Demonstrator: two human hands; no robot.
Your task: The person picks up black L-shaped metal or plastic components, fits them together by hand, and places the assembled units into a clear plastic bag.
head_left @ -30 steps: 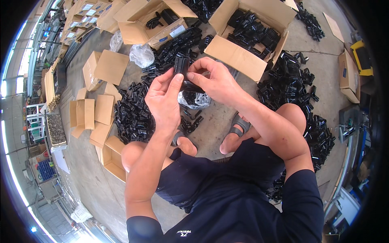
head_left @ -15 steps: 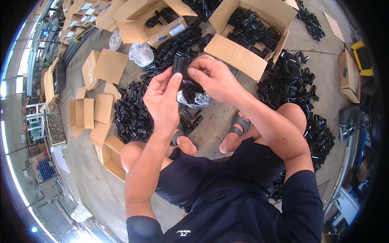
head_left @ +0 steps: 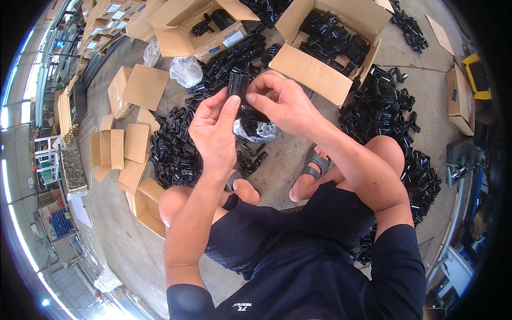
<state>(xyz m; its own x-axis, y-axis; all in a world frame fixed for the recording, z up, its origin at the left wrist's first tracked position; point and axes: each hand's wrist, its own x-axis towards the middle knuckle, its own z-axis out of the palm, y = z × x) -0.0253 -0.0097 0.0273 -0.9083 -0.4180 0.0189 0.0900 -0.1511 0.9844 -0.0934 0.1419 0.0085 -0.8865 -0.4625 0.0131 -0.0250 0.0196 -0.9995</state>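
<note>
A shiny black tubular fitting [head_left: 238, 85] stands upright between my two hands. My left hand [head_left: 214, 124] grips it, thumb pressed along its near side and fingers behind. My right hand [head_left: 282, 104] is closed, thumb and fingertips pinched together at the fitting's right side; whether something small sits in that pinch is hidden. Below the hands, a lower black tubular part [head_left: 253, 113] shows, and I cannot tell if it belongs to the same piece. Beneath lies a clear plastic bag [head_left: 261, 132] on the floor, close to several loose black fittings [head_left: 252, 160].
Heaps of black fittings lie to the left [head_left: 173, 144] and right [head_left: 373, 114] of my feet. An open carton of black parts [head_left: 304, 66] stands ahead, another open carton [head_left: 181, 42] farther left. Flattened and empty cartons [head_left: 136, 144] lie at left, beside a crumpled plastic bag [head_left: 185, 72].
My right thumb and fingers have shifted slightly against the fitting's side. The left hand and the fitting stay nearly still.
</note>
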